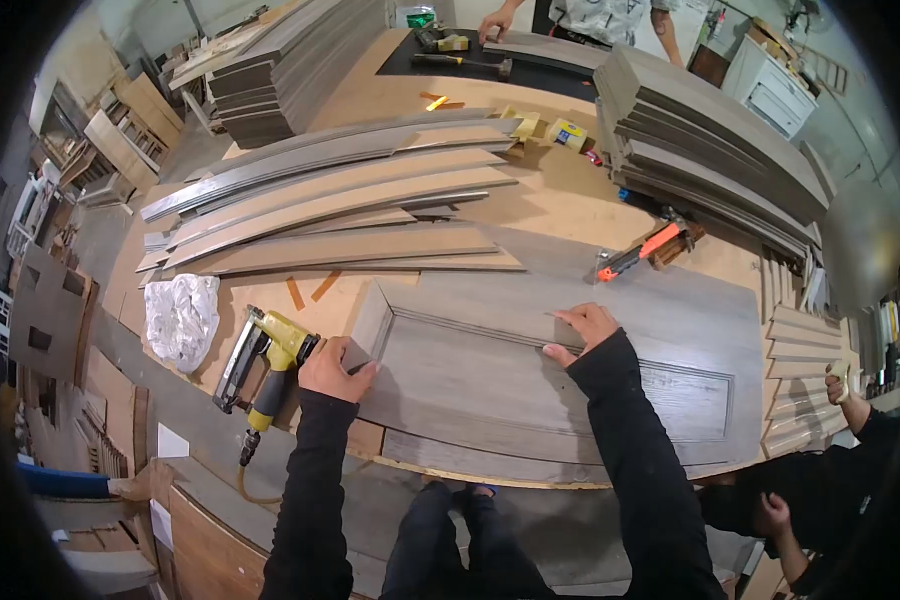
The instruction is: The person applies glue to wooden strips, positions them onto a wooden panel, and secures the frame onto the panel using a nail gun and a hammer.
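- Grey panel (pixel 470 385): flat at near side of table (pixel 545 195), between and under both hands; long axis left–right, right end slightly nearer.
- Left hand (pixel 336 368): at panel's left end, just beside yellow nail gun (pixel 288 335); fingers curled, thumb toward panel. Can't tell if it grips the edge.
- Right hand (pixel 588 328): over panel's middle, nearer its right end than left hand is; thumb and forefinger apart. Thin sliver at fingertips, can't tell if pinched.
- Edges: panel's near edge runs along table's near edge; left end faces nail gun.
- Room: bounded far left by loose strips (pixel 340 192), far right by orange-handled tool (pixel 645 250) and stacked grey panels (pixel 710 150); plastic bag (pixel 180 320) left, beyond nail gun.
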Demonstrator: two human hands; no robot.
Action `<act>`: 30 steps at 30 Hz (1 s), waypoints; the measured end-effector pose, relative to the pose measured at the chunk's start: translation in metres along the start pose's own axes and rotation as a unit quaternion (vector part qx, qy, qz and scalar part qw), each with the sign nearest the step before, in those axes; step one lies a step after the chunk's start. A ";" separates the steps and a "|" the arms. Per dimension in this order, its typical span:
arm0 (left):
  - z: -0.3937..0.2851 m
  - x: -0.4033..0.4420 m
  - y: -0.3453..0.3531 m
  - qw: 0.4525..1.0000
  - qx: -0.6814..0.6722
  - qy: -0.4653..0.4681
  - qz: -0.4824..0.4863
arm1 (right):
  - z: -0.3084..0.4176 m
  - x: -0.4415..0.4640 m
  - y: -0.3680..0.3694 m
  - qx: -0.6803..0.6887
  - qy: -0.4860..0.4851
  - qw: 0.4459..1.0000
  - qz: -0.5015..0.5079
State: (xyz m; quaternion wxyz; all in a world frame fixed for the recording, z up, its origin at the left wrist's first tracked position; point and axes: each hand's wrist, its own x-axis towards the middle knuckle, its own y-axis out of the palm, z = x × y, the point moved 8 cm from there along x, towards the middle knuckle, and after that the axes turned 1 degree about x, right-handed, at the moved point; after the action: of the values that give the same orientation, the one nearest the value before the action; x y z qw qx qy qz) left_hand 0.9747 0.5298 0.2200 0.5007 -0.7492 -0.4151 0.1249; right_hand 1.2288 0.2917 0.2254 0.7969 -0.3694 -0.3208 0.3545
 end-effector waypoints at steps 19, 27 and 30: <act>0.047 -0.110 0.004 0.977 -0.177 -0.113 -0.044 | 0.013 -0.033 0.012 0.043 -0.092 0.994 0.045; 0.064 -0.184 -0.013 0.904 -0.378 -0.181 0.088 | 0.025 -0.112 -0.047 -0.008 -0.034 0.993 0.113; 0.088 -0.195 0.005 0.890 -0.410 -0.192 0.061 | 0.010 -0.183 -0.060 -0.050 0.025 0.986 0.154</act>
State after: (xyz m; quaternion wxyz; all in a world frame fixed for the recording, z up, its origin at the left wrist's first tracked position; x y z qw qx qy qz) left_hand 0.8024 0.4406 0.1304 0.0508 -0.8733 -0.4706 0.1152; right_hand 1.1418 0.1196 0.2339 0.7212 -0.4627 -0.2573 0.4468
